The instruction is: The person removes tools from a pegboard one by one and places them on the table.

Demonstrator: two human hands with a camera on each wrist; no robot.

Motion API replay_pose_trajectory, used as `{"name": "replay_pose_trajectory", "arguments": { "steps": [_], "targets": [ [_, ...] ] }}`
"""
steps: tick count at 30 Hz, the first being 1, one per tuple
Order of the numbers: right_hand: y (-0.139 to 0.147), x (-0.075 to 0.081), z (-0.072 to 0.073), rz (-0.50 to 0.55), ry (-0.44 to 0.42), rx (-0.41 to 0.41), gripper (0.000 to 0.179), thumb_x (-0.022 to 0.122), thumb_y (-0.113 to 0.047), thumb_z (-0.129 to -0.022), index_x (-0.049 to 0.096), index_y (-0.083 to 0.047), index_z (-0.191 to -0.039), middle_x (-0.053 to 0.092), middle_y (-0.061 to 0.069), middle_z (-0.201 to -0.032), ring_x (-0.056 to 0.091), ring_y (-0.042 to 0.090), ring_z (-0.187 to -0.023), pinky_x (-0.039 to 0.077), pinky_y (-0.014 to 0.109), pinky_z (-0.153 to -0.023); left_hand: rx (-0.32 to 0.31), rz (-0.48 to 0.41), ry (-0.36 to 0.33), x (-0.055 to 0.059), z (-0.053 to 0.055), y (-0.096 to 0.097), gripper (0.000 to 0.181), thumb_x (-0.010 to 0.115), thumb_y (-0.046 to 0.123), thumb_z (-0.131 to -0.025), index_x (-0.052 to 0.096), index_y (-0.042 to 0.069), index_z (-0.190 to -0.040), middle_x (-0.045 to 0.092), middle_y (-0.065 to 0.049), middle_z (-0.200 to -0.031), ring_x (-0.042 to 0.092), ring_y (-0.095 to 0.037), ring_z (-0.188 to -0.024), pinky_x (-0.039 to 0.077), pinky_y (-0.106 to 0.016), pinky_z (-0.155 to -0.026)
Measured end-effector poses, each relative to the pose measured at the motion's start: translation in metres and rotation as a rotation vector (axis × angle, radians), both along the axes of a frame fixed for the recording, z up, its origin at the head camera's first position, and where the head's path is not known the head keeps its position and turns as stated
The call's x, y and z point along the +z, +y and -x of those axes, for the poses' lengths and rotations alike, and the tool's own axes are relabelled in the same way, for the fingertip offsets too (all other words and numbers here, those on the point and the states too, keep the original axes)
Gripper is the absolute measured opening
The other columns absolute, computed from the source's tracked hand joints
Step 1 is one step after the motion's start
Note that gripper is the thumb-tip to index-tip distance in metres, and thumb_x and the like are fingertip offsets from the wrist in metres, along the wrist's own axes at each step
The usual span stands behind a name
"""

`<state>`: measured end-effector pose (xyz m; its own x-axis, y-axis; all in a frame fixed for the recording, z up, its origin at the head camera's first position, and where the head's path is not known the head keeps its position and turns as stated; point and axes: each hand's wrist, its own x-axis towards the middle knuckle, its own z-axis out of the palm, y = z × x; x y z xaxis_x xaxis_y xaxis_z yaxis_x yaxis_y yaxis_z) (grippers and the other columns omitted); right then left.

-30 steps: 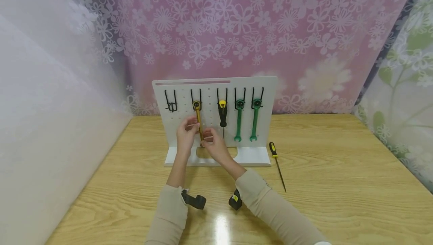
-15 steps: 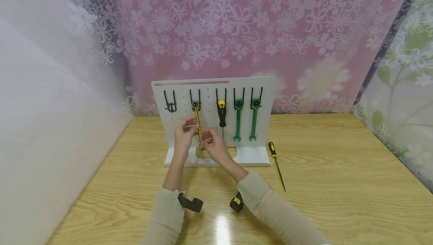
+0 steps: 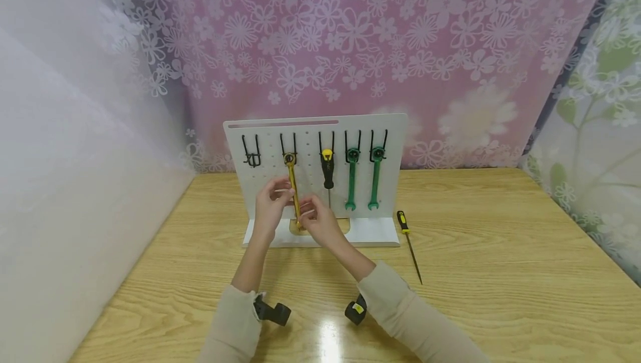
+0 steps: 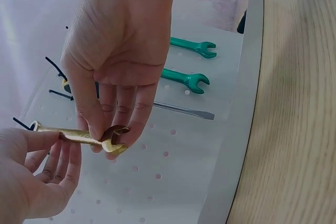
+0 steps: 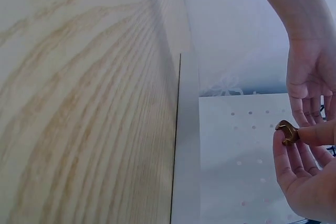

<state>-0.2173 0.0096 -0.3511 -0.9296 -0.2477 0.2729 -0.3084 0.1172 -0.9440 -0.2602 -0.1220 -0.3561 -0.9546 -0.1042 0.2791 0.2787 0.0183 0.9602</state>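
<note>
A gold combination wrench [image 3: 294, 193] hangs slightly slanted at the second hook from the left on a white pegboard [image 3: 310, 185], its ring end overlapping the hook's tip. Thumb and fingers of my left hand [image 3: 270, 207] pinch the middle of its shaft. Lower down, my right hand [image 3: 320, 221] pinches it near the open-jaw end. The left wrist view has that open end [image 4: 113, 142] between the right fingers, tilted out from the board. Only the brass-coloured open end [image 5: 287, 132] shows in the right wrist view; the fingers hide the shaft.
To the right on the board hang a black-and-yellow screwdriver [image 3: 328, 168] and two green wrenches [image 3: 351, 185]. A bare black hook [image 3: 252, 154] is at the far left. Another screwdriver [image 3: 407, 232] lies on the wooden table [image 3: 491, 251] beside the board's base.
Both hands have drawn slightly down and toward me, bringing the gold wrench's lower end outward from the board. Its ring end has stayed at the hook.
</note>
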Motion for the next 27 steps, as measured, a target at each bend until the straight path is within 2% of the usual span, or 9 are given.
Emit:
{"name": "replay_pose_trajectory", "arguments": {
  "steps": [7,17,19,21,25,27],
  "targets": [
    [0.001,0.006,-0.008,-0.038,-0.002,-0.013,0.025,0.052,0.013,-0.084,0.048,0.009,-0.108,0.055,0.027,-0.101,0.057,0.039,-0.086,0.052,0.045,-0.072,-0.027,-0.006,0.009,0.002,-0.006,-0.002,0.027,0.060,-0.002,-0.086,0.059,-0.001,-0.114,0.056,-0.012,-0.098,0.056,-0.018,-0.082,0.053,-0.033,-0.072],
    [0.002,0.010,-0.018,0.009,-0.008,0.037,0.025,0.053,0.013,-0.085,0.048,0.010,-0.109,0.054,0.027,-0.099,0.056,0.042,-0.085,0.053,0.045,-0.069,-0.043,0.002,-0.003,0.008,-0.016,-0.006,0.027,0.061,-0.001,-0.086,0.058,-0.001,-0.114,0.056,-0.012,-0.097,0.058,-0.015,-0.081,0.053,-0.033,-0.072],
    [0.003,0.010,-0.020,0.010,-0.004,0.043,0.025,0.053,0.013,-0.085,0.048,0.010,-0.109,0.054,0.026,-0.099,0.056,0.041,-0.084,0.053,0.044,-0.069,-0.050,0.009,0.009,0.010,-0.020,-0.007,0.027,0.061,-0.001,-0.087,0.058,-0.002,-0.113,0.056,-0.012,-0.096,0.058,-0.014,-0.080,0.053,-0.032,-0.071],
    [0.003,0.011,-0.021,0.015,-0.008,0.050,0.026,0.052,0.013,-0.085,0.048,0.010,-0.109,0.054,0.026,-0.099,0.057,0.041,-0.084,0.052,0.046,-0.070,-0.060,0.010,0.010,0.017,-0.028,-0.006,0.027,0.060,-0.002,-0.087,0.057,-0.004,-0.113,0.056,-0.013,-0.096,0.057,-0.015,-0.080,0.053,-0.034,-0.072],
    [0.004,0.012,-0.025,0.008,-0.018,0.054,0.026,0.052,0.012,-0.085,0.047,0.009,-0.110,0.054,0.026,-0.100,0.057,0.039,-0.084,0.053,0.039,-0.068,-0.077,-0.002,0.026,0.019,-0.033,-0.006,0.026,0.060,-0.003,-0.087,0.056,-0.005,-0.112,0.056,-0.013,-0.095,0.057,-0.015,-0.079,0.053,-0.035,-0.072],
    [0.006,0.008,-0.022,0.005,-0.019,0.054,0.026,0.053,0.011,-0.085,0.048,0.008,-0.111,0.054,0.024,-0.100,0.058,0.037,-0.083,0.054,0.035,-0.066,-0.079,-0.006,0.034,0.018,-0.032,-0.005,0.025,0.060,-0.003,-0.086,0.057,-0.004,-0.112,0.056,-0.012,-0.095,0.057,-0.015,-0.079,0.053,-0.034,-0.071]
  ]
}}
